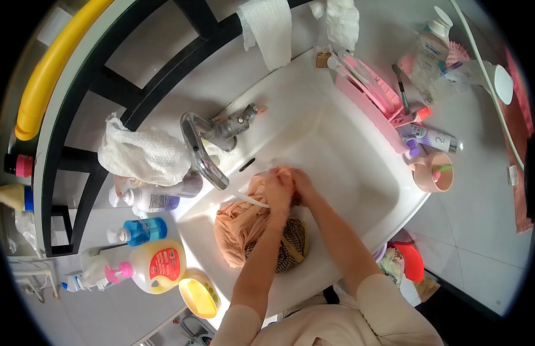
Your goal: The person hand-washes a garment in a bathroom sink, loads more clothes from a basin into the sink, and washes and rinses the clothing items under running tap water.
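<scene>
A bunched peach cloth (238, 222) lies in the white sink (360, 155), with a dark patterned cloth (293, 242) beside it, partly under my left forearm. My left hand (277, 187) is closed at the upper end of the peach cloth. Pressed against it, my right hand (301, 183) is closed too, and folds of the cloth seem to run between the two. The fingers partly hide what is gripped. From the chrome faucet (205, 150) a stream of water (251, 199) falls onto the cloth near my left wrist.
Left of the sink stand a blue pump bottle (146, 230), a large yellow detergent bottle (158, 268) and a yellow soap dish (199, 297). A pink organizer (368, 106) and a pink cup (434, 173) line the right rim. White paper towel (146, 153) bulges beside the faucet.
</scene>
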A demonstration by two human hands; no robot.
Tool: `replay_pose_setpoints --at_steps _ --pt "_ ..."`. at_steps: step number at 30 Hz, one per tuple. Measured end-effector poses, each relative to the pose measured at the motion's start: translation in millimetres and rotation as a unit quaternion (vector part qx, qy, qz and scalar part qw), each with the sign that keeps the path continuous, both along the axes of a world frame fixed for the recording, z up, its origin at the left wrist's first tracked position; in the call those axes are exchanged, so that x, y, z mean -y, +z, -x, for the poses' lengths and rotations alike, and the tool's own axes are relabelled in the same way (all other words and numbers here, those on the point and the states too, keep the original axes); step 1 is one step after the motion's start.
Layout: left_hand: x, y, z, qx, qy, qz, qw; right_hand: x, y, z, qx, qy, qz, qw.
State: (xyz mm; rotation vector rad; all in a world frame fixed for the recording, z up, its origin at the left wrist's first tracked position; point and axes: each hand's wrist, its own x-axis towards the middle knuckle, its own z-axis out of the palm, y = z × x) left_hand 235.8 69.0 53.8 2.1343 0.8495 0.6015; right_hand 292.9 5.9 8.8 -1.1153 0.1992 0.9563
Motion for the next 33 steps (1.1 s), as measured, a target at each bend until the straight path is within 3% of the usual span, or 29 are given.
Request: replay_pose_setpoints --at_steps 3,4,7,10,13,16,18,19,22,24,25,26,28,29,31,32,33 --pt "18.5 18.2 -0.8 -0.017 -0.079 -0.002 0.997 17.2 15.4 -22.7 -0.114 0.042 0.037 0.992" --pt "-1.1 -54.1 3.0 -0.002 -0.016 -0.062 0.998 15.2 32.4 -16.5 -0.056 -0.015 0.016 0.998" --pt "-52.6 -38.6 20.5 0.109 0.087 0.221 0.965 7.2 48.1 -8.5 0.138 -0.002 0.075 0.988" --pt "-59.6 -38.6 34.7 0.03 0.118 0.132 0.984 8.5 20.6 -11.4 0.145 -0.037 0.198 0.969" --pt "-46.3 -20.8 27.1 0.062 0.215 0.189 0.956 27.4 31.8 -23.1 0.213 -0.003 0.291 0.933" --pt "-10.4 -27.7 2.7 0.067 0.022 0.035 0.997 17.1 16.1 -10.7 0.128 -0.01 0.143 0.981" --pt "26.4 19.7 -6.8 -0.07 0.002 0.034 0.997 19.4 27.2 -13.1 -0.053 -0.059 0.033 0.996" --pt "37.2 26.6 -7.3 -0.033 -0.053 0.013 0.998 21.5 31.5 -13.2 -0.144 -0.084 -0.023 0.986" --pt "38.3 16.2 -1.4 0.068 -0.168 -0.085 0.98 26.0 -5.3 -15.8 -0.081 -0.091 -0.084 0.989" --pt "-5.5 -15.9 0.9 0.07 -0.055 -0.128 0.988 21.4 30.7 -25.8 0.046 -0.093 0.059 0.993" --pt "-25.3 -22.1 3.5 0.069 0.002 -0.151 0.986 17.0 45.3 -31.7 0.109 -0.093 0.128 0.981" --pt "-39.4 -20.7 15.6 0.031 -0.041 -0.205 0.977 19.4 43.0 -36.2 0.236 -0.072 0.146 0.958" --pt "-54.3 -17.6 48.2 -0.049 -0.124 -0.31 0.941 25.9 48.6 -39.3 0.458 -0.023 0.313 0.832" --pt "-49.1 -14.0 54.4 -0.086 -0.131 -0.294 0.943 26.5 51.3 -39.1 0.555 0.001 0.385 0.737" --pt "-23.9 -0.4 63.6 -0.16 -0.142 -0.257 0.942 22.3 45.2 -28.7 0.596 0.013 0.435 0.675" --pt "-8.9 4.8 68.1 -0.108 -0.156 -0.27 0.944 18.6 41.0 -24.9 0.619 0.019 0.456 0.639" --pt "3.5 5.9 73.8 -0.142 -0.162 -0.263 0.94 13.4 32.1 -21.0 0.61 0.057 0.421 0.669"
